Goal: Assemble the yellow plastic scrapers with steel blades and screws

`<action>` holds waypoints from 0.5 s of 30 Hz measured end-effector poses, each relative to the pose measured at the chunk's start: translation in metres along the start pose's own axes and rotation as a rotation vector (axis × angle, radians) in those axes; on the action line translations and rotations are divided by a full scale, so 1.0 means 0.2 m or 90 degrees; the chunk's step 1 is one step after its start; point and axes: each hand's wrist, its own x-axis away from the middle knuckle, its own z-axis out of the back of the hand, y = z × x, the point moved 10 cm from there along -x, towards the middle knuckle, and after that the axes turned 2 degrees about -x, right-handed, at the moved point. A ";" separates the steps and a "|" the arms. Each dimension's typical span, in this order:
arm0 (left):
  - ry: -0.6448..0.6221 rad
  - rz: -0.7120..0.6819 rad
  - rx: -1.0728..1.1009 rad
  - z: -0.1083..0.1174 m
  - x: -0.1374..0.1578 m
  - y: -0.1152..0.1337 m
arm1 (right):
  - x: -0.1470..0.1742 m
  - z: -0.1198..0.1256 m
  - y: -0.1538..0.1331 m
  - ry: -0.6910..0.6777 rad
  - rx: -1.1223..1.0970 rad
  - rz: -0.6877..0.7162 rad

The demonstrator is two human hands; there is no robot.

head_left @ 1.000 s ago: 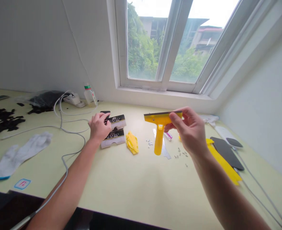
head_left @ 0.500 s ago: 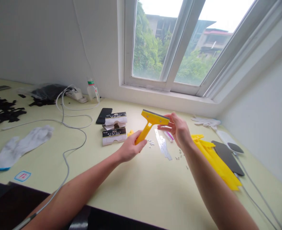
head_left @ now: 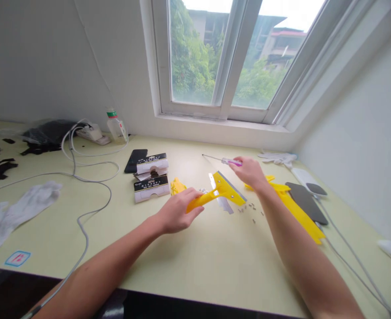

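My left hand (head_left: 179,210) is closed round the handle of a yellow scraper (head_left: 230,189), whose wide head with two screws and a grey edge points right. In my right hand (head_left: 251,171) is a screwdriver (head_left: 226,161) with a clear and purple handle, its thin shaft pointing left above the table. Flat metal blades (head_left: 226,205) lie partly hidden under the scraper head. Small nuts (head_left: 203,191) sit beside the scraper neck, and several loose screws (head_left: 252,206) are scattered to the right of its head.
Black-and-white cardboard packages (head_left: 152,188) and a dark phone (head_left: 136,161) lie to the left, near small yellow parts (head_left: 178,186). More yellow scraper pieces (head_left: 300,214) lie right, partly behind my forearm. A grey cable (head_left: 86,235) crosses the left side; a bottle (head_left: 116,127) stands at the back.
My right hand has left the scraper head and picked up the screwdriver from the table. The scraper, still in my left hand, has tilted lower with its head turned to the right.
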 end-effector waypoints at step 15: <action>-0.314 -0.158 -0.277 -0.24 0.14 0.16 | 0.31 0.66 -0.24 0.207 -0.518 0.204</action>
